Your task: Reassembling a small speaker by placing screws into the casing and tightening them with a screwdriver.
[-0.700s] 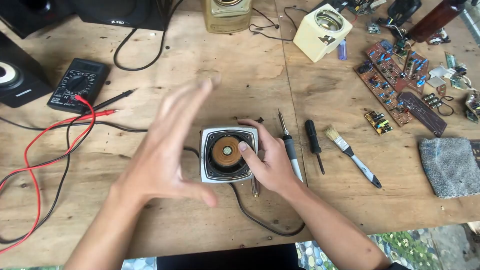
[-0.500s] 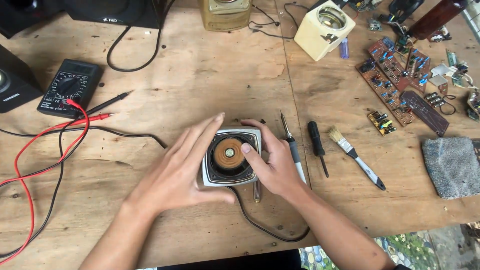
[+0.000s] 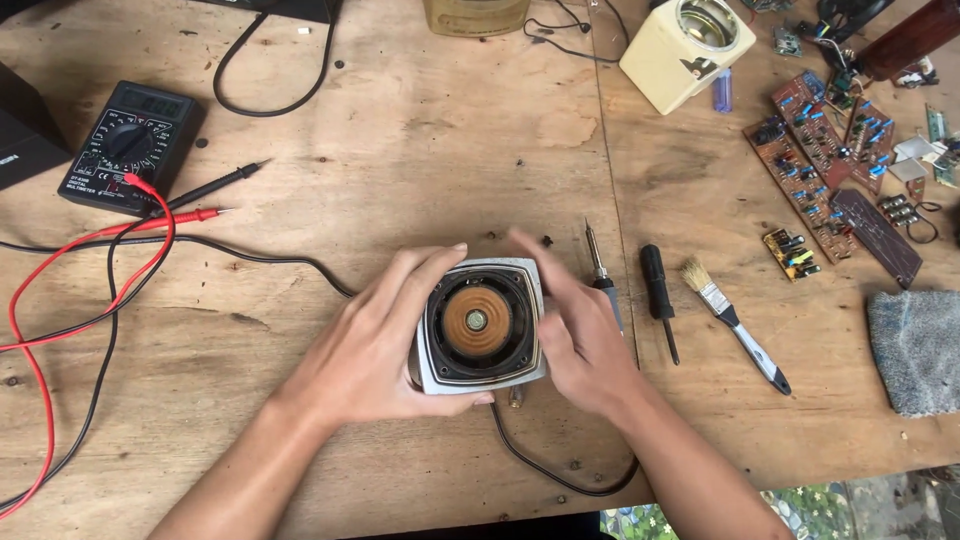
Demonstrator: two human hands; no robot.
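A small square speaker driver (image 3: pixel 482 325) with a silver frame, black surround and orange-brown cone lies face up on the wooden table (image 3: pixel 420 150). My left hand (image 3: pixel 375 340) cups its left side, fingers wrapped along the top and bottom edges. My right hand (image 3: pixel 575 335) presses against its right side, fingers reaching over the top right corner. A black cable (image 3: pixel 560 478) runs out from under the speaker toward the front edge.
A soldering iron (image 3: pixel 603 275), black screwdriver (image 3: pixel 658 298) and small brush (image 3: pixel 735 325) lie right of my hands. A black multimeter (image 3: pixel 128 145) with red and black probes sits far left. Circuit boards (image 3: pixel 830 165), a cream speaker box (image 3: pixel 688 50) and grey cloth (image 3: pixel 918 350) lie right.
My left hand has come down from hovering over the speaker and closed on its left side. Both hands now hold it; the camera view has moved closer.
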